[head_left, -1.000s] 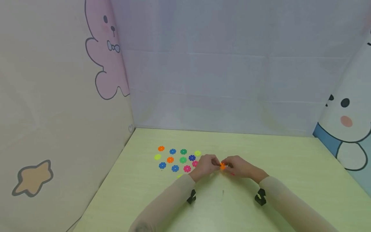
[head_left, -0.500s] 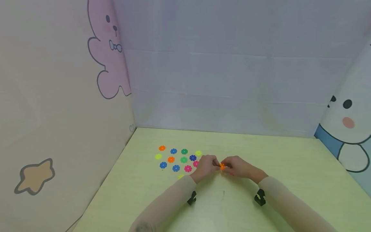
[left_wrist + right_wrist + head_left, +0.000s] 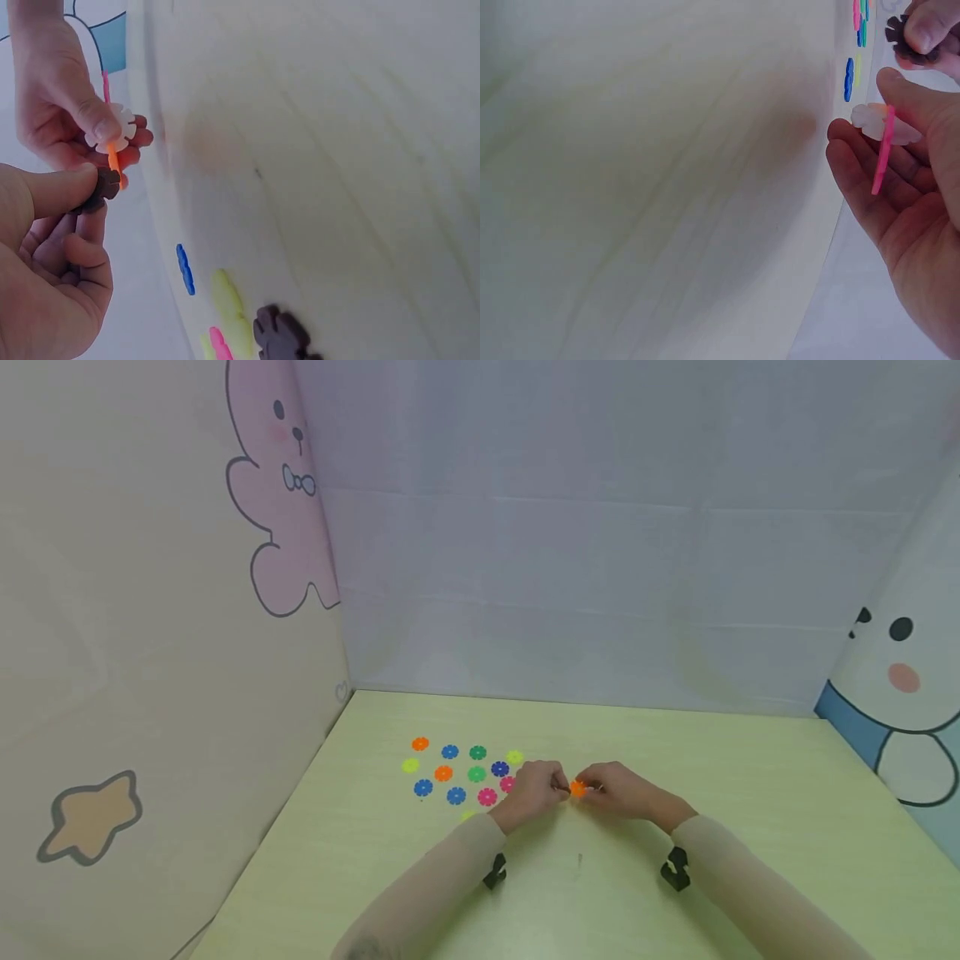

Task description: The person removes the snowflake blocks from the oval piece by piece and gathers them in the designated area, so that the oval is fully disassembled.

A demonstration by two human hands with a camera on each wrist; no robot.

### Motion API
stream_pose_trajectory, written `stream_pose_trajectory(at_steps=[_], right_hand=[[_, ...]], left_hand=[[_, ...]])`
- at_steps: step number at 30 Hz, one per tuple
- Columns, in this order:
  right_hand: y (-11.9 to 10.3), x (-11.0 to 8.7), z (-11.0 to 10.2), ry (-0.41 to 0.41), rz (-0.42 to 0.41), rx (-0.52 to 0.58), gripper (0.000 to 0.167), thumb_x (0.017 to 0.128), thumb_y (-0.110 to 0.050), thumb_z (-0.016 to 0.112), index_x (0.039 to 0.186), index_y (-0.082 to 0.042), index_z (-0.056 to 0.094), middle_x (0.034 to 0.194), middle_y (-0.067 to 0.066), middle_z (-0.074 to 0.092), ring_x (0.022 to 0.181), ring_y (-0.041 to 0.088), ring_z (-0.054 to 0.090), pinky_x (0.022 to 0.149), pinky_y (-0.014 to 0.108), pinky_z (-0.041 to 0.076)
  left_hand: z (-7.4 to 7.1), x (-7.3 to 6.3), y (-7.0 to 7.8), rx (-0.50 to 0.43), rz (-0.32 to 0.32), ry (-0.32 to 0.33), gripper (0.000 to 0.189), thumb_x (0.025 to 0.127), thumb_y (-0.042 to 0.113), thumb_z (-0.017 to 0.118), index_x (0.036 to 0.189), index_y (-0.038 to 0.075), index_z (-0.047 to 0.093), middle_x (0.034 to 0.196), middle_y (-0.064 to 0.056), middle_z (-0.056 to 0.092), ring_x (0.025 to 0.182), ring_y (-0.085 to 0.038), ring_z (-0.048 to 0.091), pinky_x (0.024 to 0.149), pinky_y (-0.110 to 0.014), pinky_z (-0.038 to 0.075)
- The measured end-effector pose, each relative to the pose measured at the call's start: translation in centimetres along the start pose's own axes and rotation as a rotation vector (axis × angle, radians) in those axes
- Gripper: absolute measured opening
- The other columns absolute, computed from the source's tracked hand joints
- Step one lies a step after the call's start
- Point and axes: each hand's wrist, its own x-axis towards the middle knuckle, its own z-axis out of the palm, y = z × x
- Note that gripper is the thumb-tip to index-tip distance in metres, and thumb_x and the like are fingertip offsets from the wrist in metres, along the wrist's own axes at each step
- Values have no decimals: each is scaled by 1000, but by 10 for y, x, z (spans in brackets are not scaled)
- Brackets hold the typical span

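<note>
My left hand (image 3: 534,793) pinches a dark brown notched plastic disc (image 3: 105,186) between thumb and fingers. Facing it, my right hand (image 3: 618,791) holds a small cluster of joined notched discs: a white disc (image 3: 120,129), an orange disc (image 3: 577,788) and a pink disc (image 3: 885,154). In the left wrist view the brown disc lies right at the orange one's edge; whether they interlock cannot be told. Fingers partly cover the white and orange discs. Both hands are above the table, close together.
Several loose discs lie flat on the pale table (image 3: 720,860) left of my hands, among them an orange disc (image 3: 420,743), a blue disc (image 3: 423,787), a green disc (image 3: 477,774) and a pink disc (image 3: 487,797). A pale curtain wall (image 3: 525,568) stands behind the table.
The joined discs have turned a little in my right hand: the orange one shows broader, and the pink edge seen below that hand is now hidden. Both hands stay nearly in place.
</note>
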Motion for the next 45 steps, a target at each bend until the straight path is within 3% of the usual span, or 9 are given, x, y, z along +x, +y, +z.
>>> stream_pose_trajectory(at_steps=[5, 12, 17, 22, 29, 38, 45], right_hand=[[1, -2, -1, -22, 19, 3, 23, 89, -10, 63, 108, 2, 65, 102, 8, 66, 91, 23, 62, 77, 39, 51], [-2, -4, -1, -32, 97, -6, 25, 88, -11, 64, 109, 2, 65, 103, 6, 66, 90, 23, 61, 80, 41, 50], [-3, -4, 1, -44, 153, -51, 24, 88, -13, 65, 109, -1, 66, 100, 2, 65, 87, 18, 59, 81, 40, 49], [-4, -4, 4, -34, 148, -89, 23, 87, -13, 65, 107, -2, 67, 98, 2, 65, 85, 17, 58, 78, 39, 49], [-6, -4, 6, -33, 78, -155, 20, 88, -17, 66, 104, -4, 67, 92, -3, 63, 78, 12, 56, 72, 34, 48], [-6, -3, 5, -28, 41, -187, 13, 88, -17, 66, 97, -8, 67, 84, -8, 59, 71, 8, 50, 66, 28, 45], [-7, -2, 5, -39, 43, -188, 13, 88, -18, 66, 97, -8, 68, 85, -8, 59, 71, 6, 50, 66, 29, 45]], left_hand=[[-15, 2, -7, -96, -17, 30, 7, 83, 8, 72, 80, 9, 66, 75, 5, 66, 66, -5, 59, 60, -20, 47], [-33, 3, -18, -100, -38, 90, 9, 83, 15, 73, 83, 11, 66, 76, 4, 65, 67, -8, 58, 59, -23, 47], [-39, 4, -26, -142, -93, 97, 13, 83, 18, 74, 87, 11, 63, 78, 1, 66, 69, -18, 63, 53, -24, 46], [-39, 3, -31, -165, -125, 60, 13, 83, 17, 73, 89, 11, 64, 80, -3, 69, 71, -25, 67, 51, -26, 46], [-35, 1, -31, -165, -157, -23, 10, 85, 17, 71, 90, 10, 67, 75, 1, 67, 70, -17, 65, 62, -26, 48], [-31, 2, -30, -71, -193, -117, 5, 86, 8, 65, 90, 10, 67, 83, 1, 65, 77, -13, 59, 67, -27, 48], [-26, 3, -27, 19, -191, -115, 7, 82, 12, 73, 85, 12, 67, 82, 2, 63, 75, -12, 55, 63, -25, 46]])
